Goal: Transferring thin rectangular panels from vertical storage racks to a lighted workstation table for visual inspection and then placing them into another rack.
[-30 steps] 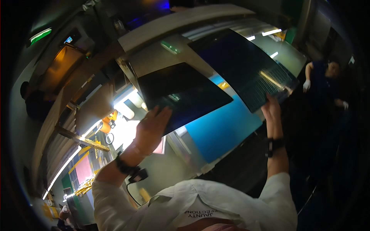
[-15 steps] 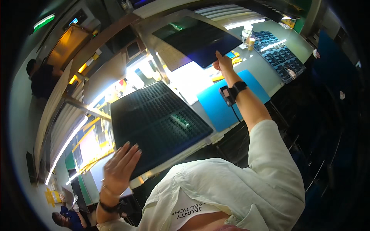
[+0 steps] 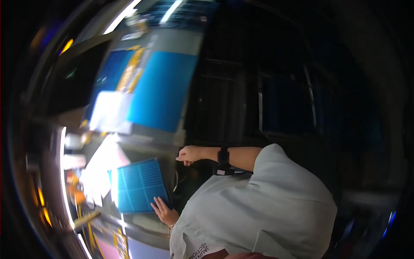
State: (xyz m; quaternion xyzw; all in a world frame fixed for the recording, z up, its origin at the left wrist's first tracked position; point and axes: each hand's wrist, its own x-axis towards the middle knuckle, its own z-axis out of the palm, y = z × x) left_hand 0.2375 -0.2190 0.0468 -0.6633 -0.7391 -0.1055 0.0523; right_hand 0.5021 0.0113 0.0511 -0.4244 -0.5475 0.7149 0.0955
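My left hand (image 3: 164, 211) lies with its fingers apart on the near edge of a blue panel (image 3: 140, 185) marked with fine rows and a grid. The panel rests on the worktable, next to a glaring bright area. Just off the panel's right-hand corner is my right hand (image 3: 190, 154), its fingers curled in. Whatever it may hold is hidden. A black strap with a small box (image 3: 222, 162) sits on my right wrist.
Farther along the table lie a plain blue sheet (image 3: 164, 90), a white sheet (image 3: 111, 110) and yellow strips (image 3: 129, 71). A dark patterned panel (image 3: 181, 15) is at the far end. A bright lamp tube (image 3: 63, 172) runs along the left.
My right hand has left the dark sheet it held and come back toward the patterned panel. The view has swung to the right. The panel looked dark before and now looks blue.
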